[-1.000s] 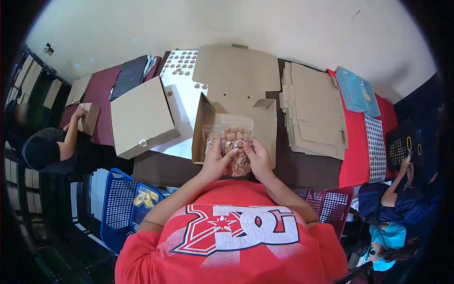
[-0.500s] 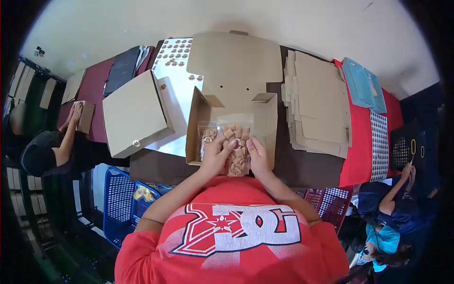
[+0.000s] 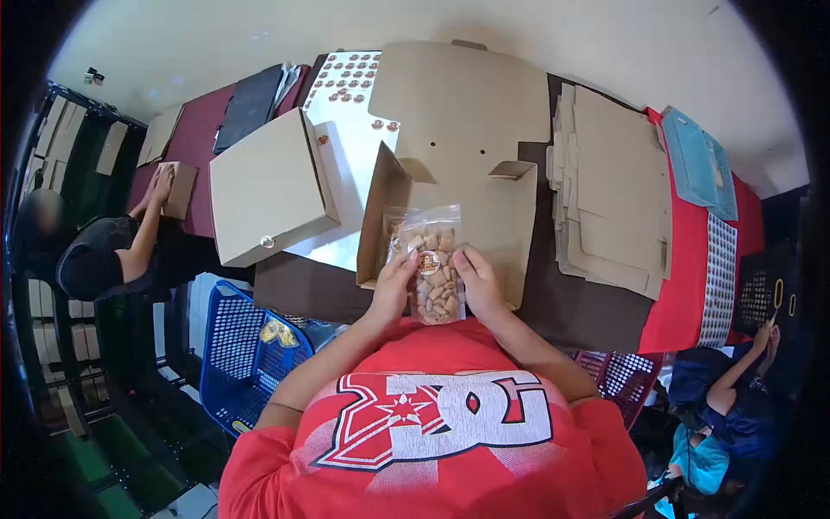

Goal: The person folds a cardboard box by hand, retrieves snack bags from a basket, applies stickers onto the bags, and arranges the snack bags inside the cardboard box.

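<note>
A clear zip bag (image 3: 441, 298) filled with small tan pillow-shaped pieces stands upright between my hands, in front of my shirt. My left hand (image 3: 396, 284) grips its left edge, and my right hand (image 3: 478, 281) pinches the right edge with thumb and fingers. On the bag's front sits a round brown-and-white sticker (image 3: 430, 263). Behind it, an open cardboard box (image 3: 516, 212) has its lid (image 3: 462, 99) raised away from me. Another similar bag (image 3: 393, 227) shows inside the box at the left, partly hidden by my left hand and the held bag.
Left of the box lie a white sticker sheet (image 3: 344, 121) and a closed carton (image 3: 268, 186). Flat cardboard (image 3: 618, 173) is stacked at right, near a teal basket (image 3: 692, 164) and another sticker sheet (image 3: 719, 277). A blue crate (image 3: 220, 346) stands below; co-workers are on both sides.
My left thumb has moved off the sticker to the bag's edge, so the sticker now shows fully. The view has shifted, carrying the surroundings rightward. Both hands keep hold of the bag.
</note>
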A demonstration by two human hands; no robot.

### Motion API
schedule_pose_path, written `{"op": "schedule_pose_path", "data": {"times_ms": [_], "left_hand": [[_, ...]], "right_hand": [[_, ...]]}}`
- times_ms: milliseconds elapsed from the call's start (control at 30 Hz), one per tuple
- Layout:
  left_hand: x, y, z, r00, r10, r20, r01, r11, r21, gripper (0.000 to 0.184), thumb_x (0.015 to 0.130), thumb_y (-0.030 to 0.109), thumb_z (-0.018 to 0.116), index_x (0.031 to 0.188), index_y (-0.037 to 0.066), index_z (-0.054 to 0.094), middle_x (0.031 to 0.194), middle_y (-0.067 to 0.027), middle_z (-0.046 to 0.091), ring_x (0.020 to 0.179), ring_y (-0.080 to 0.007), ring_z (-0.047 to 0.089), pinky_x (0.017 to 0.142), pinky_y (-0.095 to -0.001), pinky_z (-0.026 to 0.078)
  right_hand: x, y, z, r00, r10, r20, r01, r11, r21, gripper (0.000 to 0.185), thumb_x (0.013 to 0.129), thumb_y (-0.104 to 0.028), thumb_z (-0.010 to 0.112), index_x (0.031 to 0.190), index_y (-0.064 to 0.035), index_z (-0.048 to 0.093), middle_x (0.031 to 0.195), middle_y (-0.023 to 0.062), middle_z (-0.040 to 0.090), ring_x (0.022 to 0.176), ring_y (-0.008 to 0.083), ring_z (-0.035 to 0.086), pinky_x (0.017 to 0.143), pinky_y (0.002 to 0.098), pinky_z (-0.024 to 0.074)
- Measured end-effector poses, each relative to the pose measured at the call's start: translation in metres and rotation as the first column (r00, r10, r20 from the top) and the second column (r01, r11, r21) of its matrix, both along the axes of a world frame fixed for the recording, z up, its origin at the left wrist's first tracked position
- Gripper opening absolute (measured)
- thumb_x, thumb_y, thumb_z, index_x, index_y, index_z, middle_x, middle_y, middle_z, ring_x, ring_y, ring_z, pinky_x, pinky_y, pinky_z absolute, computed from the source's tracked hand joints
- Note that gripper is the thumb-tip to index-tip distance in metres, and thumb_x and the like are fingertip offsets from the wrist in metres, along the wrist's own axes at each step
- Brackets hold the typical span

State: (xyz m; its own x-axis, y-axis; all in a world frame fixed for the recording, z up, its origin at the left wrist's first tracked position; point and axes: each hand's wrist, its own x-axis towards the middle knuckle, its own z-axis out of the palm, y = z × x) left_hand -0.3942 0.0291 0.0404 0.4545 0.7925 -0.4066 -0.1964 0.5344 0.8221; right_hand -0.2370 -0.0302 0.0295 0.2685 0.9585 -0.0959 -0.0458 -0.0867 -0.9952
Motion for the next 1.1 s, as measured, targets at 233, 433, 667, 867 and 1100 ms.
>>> {"op": "schedule_pose_path", "data": {"times_ms": [233,433,667,867,1100], "left_hand": [[0.005,0.009,0.022,0.999,0.011,-0.037,-0.013,0.999,-0.05,0.037,0.099,0.033,0.043,0.119,0.004,0.053,0.103,-0.0046,0.061,0.09,-0.0124,0.057,0.08,-0.0296,0.047],[0.019,0.005,0.021,0.995,-0.041,-0.094,0.044,0.998,0.035,0.028,0.1,0.024,0.046,0.118,0.003,0.054,0.095,-0.001,0.058,0.078,-0.0064,0.053,0.07,-0.0226,0.045],[0.013,0.002,-0.006,0.974,-0.075,-0.214,0.131,0.955,0.264,0.027,0.1,0.022,0.047,0.115,0.0,0.054,0.096,-0.0019,0.058,0.084,-0.0064,0.05,0.074,-0.0225,0.044],[0.01,0.004,0.009,0.941,-0.124,-0.315,0.184,0.968,0.168,0.03,0.098,0.022,0.051,0.118,-0.001,0.053,0.099,-0.0028,0.06,0.085,-0.009,0.053,0.073,-0.0243,0.045],[0.029,0.007,0.013,0.869,-0.165,-0.466,0.33,0.896,0.298,0.045,0.087,0.018,0.067,0.123,-0.001,0.048,0.105,-0.0062,0.062,0.092,-0.011,0.06,0.077,-0.0249,0.05]], "right_hand": [[0.001,0.009,-0.012,0.95,-0.041,-0.31,0.009,0.995,-0.104,0.031,0.096,-0.032,0.053,0.104,-0.0017,0.056,0.094,0.0039,0.061,0.085,0.0128,0.057,0.079,0.0272,0.0458],[0.013,0.005,-0.008,0.943,0.209,-0.26,-0.246,0.962,-0.119,0.049,0.089,-0.031,0.063,0.12,0.0019,0.046,0.111,0.0109,0.059,0.105,0.0161,0.055,0.091,0.0316,0.0443],[0.015,-0.002,-0.006,0.953,0.274,-0.126,-0.284,0.957,-0.065,0.052,0.09,-0.022,0.061,0.128,0.0041,0.036,0.12,0.0127,0.053,0.109,0.018,0.053,0.095,0.0323,0.0425],[0.018,-0.003,-0.016,0.949,0.305,-0.078,-0.312,0.943,-0.112,0.061,0.084,-0.017,0.065,0.131,0.004,0.032,0.121,0.0153,0.052,0.112,0.0202,0.052,0.097,0.034,0.0412],[0.02,-0.008,0.001,0.974,0.215,-0.068,-0.221,0.97,-0.098,0.063,0.079,-0.011,0.064,0.131,0.0021,0.032,0.12,0.016,0.051,0.11,0.0212,0.053,0.095,0.0324,0.0436]]}}
